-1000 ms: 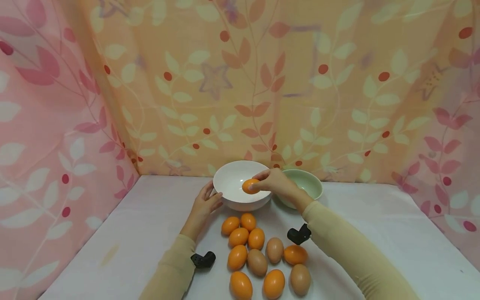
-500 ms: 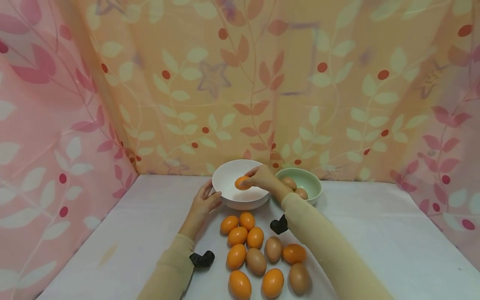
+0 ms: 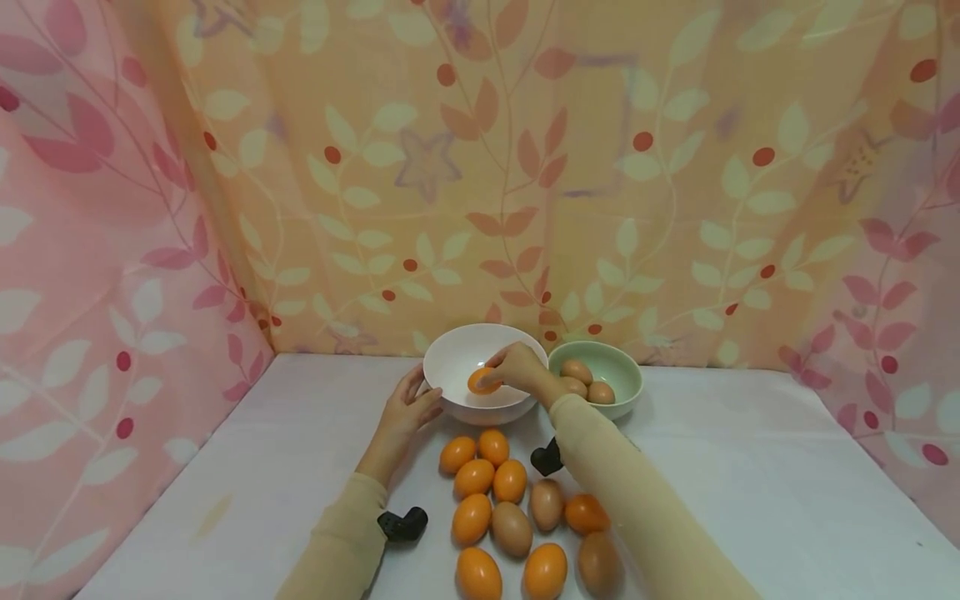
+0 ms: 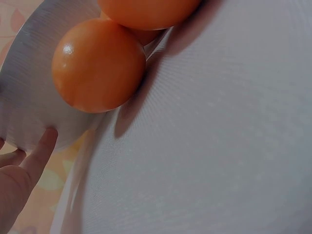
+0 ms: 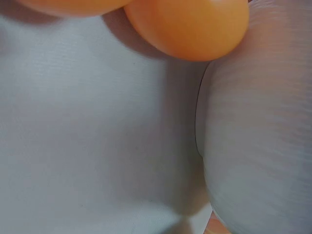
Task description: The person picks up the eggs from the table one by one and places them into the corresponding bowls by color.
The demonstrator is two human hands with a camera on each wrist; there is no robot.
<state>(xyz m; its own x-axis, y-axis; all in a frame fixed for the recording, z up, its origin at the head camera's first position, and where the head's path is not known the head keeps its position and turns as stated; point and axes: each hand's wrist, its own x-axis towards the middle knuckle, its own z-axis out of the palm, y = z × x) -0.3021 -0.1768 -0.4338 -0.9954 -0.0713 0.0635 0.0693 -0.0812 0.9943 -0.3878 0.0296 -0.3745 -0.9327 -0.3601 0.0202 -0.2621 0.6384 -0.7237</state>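
Observation:
A white bowl [image 3: 453,371] stands at the back of the table. My left hand [image 3: 403,412] rests against its left side, thumb and fingers spread along the outer wall; the left wrist view shows the straight thumb [image 4: 45,144] touching the bowl. My right hand [image 3: 521,368] pinches an orange egg [image 3: 480,382] over the bowl's inside; whether it touches the bottom I cannot tell. Neither this hand nor its egg appears in the right wrist view, only the bowl's outer wall [image 5: 263,122] and orange eggs [image 5: 192,29] on the table.
A green bowl [image 3: 628,382] with brown eggs [image 3: 601,392] stands right of the white one. Several orange eggs [image 3: 471,520] and brown eggs [image 3: 512,529] lie loose in front. Black wrist devices [image 3: 403,525] are on both sleeves. A patterned cloth [image 3: 337,208] hangs behind.
My right hand has moved slightly left and down with the orange egg, further into the white bowl. The right forearm has shifted left, uncovering brown eggs in the green bowl. The left hand stays put.

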